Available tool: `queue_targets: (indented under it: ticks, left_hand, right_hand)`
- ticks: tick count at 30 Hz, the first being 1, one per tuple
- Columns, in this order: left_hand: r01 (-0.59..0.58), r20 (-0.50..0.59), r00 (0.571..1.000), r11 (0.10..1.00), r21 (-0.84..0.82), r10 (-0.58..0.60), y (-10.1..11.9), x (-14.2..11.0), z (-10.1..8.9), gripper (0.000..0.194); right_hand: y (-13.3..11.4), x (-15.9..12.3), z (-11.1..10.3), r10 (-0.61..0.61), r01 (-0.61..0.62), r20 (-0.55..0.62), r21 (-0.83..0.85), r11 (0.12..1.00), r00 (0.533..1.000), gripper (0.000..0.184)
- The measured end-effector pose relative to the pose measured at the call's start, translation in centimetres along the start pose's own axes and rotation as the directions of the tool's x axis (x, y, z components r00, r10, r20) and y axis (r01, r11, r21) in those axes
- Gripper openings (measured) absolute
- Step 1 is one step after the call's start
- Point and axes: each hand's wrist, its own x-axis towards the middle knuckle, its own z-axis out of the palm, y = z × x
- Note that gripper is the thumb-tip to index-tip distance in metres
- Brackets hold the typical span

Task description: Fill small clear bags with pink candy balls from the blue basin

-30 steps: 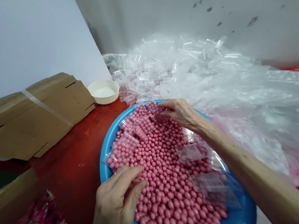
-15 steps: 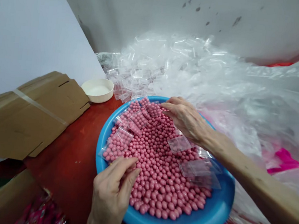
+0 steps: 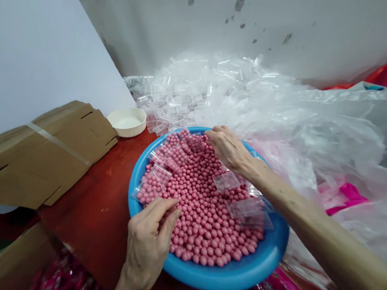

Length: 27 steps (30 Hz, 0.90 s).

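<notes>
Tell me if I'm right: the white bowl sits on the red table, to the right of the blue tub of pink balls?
Not quite. The head view shows the white bowl to the left of the blue tub, not to the right. The rest is right: the bowl sits on the red table, and the tub holds pink balls.

The basin (image 3: 227, 281) at centre is bright blue, the candy balls (image 3: 203, 211) in it glossy pink. The tabletop (image 3: 104, 190) is red. At left, the folded cardboard (image 3: 52, 157) is brown with a pale band; the round dish (image 3: 128, 121) above is cream. The wall (image 3: 179, 27) at top is pale grey with dark blotches.
</notes>
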Motion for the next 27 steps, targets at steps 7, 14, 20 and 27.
queue_targets:
  ticks: [7, 14, 20, 27]
  left_hand:
    - [0.004, 0.007, 1.000, 1.000, -0.001, -0.004, -0.1, -0.1, -0.1, 0.010]
    - [-0.030, -0.010, 1.000, 1.000, 0.011, 0.030, 0.0, 0.1, -0.1, 0.009]
    - [-0.027, -0.020, 0.999, 0.999, 0.019, 0.027, 0.0, 0.0, -0.1, 0.010]
    - [-0.034, -0.029, 0.999, 0.999, 0.006, 0.034, 0.0, 0.0, 0.0, 0.009]
  right_hand:
    - [-0.2, 0.1, 1.9, -0.075, 0.074, 0.047, 0.018, 0.997, 0.996, 0.036]
    - [-0.1, -1.2, -2.8, -0.008, 0.010, 0.066, -0.038, 0.999, 0.998, 0.025]
    - [0.1, 1.1, -2.6, 0.060, -0.059, 0.026, -0.042, 0.997, 0.998, 0.018]
    - [-1.0, 4.3, 1.9, 0.071, -0.073, 0.041, 0.063, 0.995, 0.997, 0.022]
